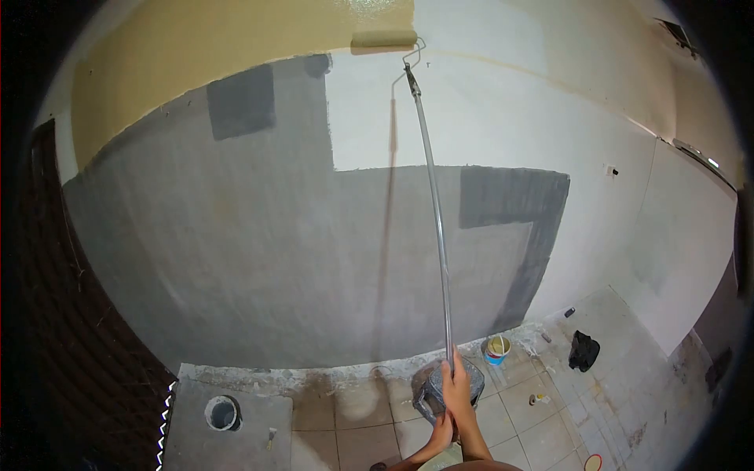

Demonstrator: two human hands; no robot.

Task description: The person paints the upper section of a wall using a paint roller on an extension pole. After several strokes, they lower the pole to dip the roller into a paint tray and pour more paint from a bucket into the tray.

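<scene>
Both my hands grip the long metal extension pole (437, 228) of a paint roller (383, 39). My right hand (457, 386) is closed around the pole, above my left hand (442, 430), which is closed near its lower end. The pole rises steeply, and the roller lies level against the wall at the lower edge of a yellow painted area (236, 39). White wall (377, 110) is directly below the roller, with grey painted wall (259, 235) lower down. Behind my hands stands a dark paint-smeared container (475, 381), partly hidden by them.
A small paint can (496, 350) stands by the wall's foot. A black plastic bag (583, 351) lies further right. To the left, a round bucket (222, 413) and a small brush-like tool (272, 438) rest on a grey sheet. Tiles cover the floor (363, 447).
</scene>
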